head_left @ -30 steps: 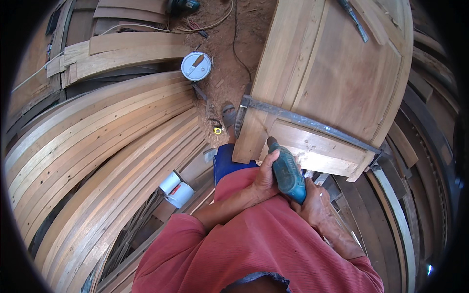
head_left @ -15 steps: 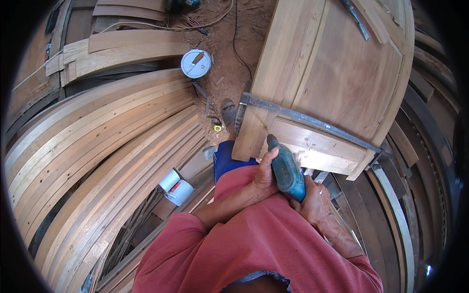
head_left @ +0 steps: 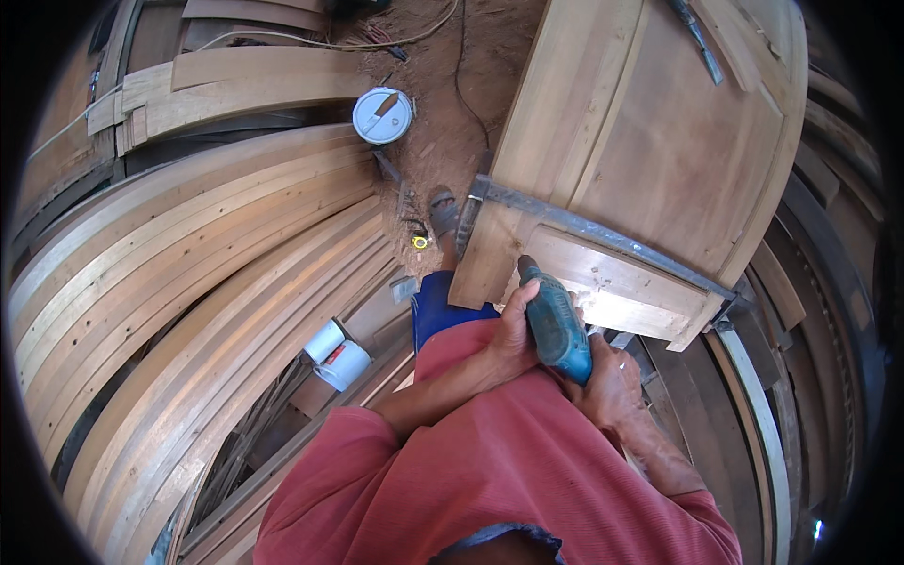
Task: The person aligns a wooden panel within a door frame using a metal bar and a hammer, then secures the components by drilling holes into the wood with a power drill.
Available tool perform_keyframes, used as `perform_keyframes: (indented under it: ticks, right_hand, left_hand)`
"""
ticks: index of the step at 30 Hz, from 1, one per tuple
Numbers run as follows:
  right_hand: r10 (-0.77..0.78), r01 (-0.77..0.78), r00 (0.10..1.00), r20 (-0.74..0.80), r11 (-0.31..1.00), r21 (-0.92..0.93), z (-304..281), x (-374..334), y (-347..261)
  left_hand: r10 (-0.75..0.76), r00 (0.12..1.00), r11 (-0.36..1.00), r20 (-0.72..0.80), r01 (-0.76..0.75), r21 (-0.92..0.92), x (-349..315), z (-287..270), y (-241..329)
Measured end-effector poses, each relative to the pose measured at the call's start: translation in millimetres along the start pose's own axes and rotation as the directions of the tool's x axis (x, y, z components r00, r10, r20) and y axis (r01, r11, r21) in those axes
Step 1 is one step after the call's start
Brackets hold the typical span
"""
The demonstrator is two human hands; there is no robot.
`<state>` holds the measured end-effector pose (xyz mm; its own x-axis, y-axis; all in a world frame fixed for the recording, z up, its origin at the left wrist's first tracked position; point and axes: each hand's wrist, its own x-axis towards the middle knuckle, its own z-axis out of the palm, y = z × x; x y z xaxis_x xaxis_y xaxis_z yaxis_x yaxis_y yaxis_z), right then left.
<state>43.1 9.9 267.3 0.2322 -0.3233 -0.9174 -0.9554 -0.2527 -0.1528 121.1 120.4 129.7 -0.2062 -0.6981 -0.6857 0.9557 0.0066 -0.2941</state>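
Observation:
Both hands grip a teal power drill (head_left: 559,330), its nose pointing away from me at the near left part of a wooden door (head_left: 692,160). My left hand (head_left: 513,325) is closed around the drill's front left side. At the rear my right hand (head_left: 612,381) wraps the handle, largely hidden beneath the drill body. The drill's nose is over the door's near rail, close to the left stile; whether a bit touches the wood I cannot tell. A long metal bar clamp (head_left: 593,228) spans the door just beyond the drill.
A chisel (head_left: 697,42) and loose wood strips lie on the door's far part. Left are stacked long boards (head_left: 188,273), a lidded white bucket (head_left: 382,116) with a brush on top, a yellow tape measure (head_left: 420,242) and two white cans (head_left: 339,358). A cable (head_left: 460,85) crosses the dirt floor.
The view has shifted slightly. Both hands keep their grip on the drill, which stays at nearly the same spot over the door's near end.

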Motion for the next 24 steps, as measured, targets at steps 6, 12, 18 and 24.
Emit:
perform_keyframes:
  ticks: [6, 12, 18, 24]
  right_hand:
    - [-0.003, 0.004, 1.000, 0.019, 0.999, -0.048, -2.2, 2.8, -4.6]
    - [-0.058, 0.060, 0.998, 0.026, 0.993, -0.104, 1.7, 5.4, -5.8]
    - [-0.059, 0.057, 0.998, -0.016, 0.994, -0.097, -3.0, 7.2, -5.1]
    - [-0.080, 0.078, 0.997, -0.012, 0.992, -0.101, -2.2, 9.1, -4.3]
  left_hand:
    - [0.017, 1.000, 0.998, -0.023, -0.018, -0.058, 3.4, -10.3, -1.8]
    - [0.035, 0.998, 0.998, -0.051, -0.038, -0.057, -1.8, -3.3, 3.2]
    - [0.058, 0.998, 0.988, 0.011, -0.055, -0.143, 6.3, -9.8, -0.4]
    - [0.056, 0.998, 0.987, 0.009, -0.054, -0.154, 7.9, -12.1, -0.8]
